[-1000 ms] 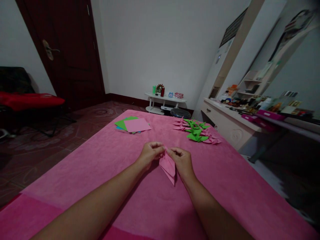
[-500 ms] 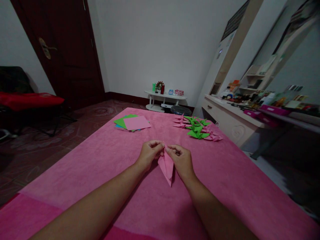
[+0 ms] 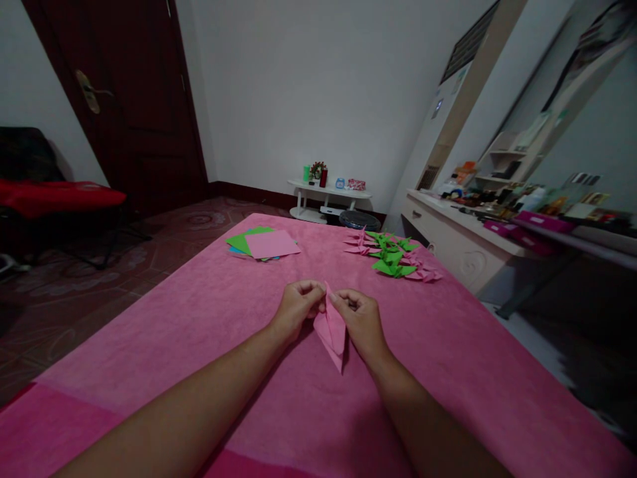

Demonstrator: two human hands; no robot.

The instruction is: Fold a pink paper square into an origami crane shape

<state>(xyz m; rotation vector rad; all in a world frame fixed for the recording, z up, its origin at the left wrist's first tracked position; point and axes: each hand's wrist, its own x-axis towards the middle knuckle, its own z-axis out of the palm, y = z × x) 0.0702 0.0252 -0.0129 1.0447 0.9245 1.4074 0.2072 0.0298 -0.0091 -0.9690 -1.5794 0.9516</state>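
A folded piece of pink origami paper is held just over the pink cloth, its long lower point aimed toward me. My left hand pinches it near the narrow top end from the left. From the other side, my right hand grips the same upper part between thumb and fingers. A thin pink tip shows between the two thumbs. The fingertips behind the paper are partly hidden.
On the pink cloth, a stack of square paper sheets lies at the far left. Several folded pink and green paper cranes sit at the far right. A cluttered dressing table stands beyond the right edge.
The thin pink tip now stands out more between the thumbs, and the paper's lower layers have spread slightly apart. Both hands stay in nearly the same place.
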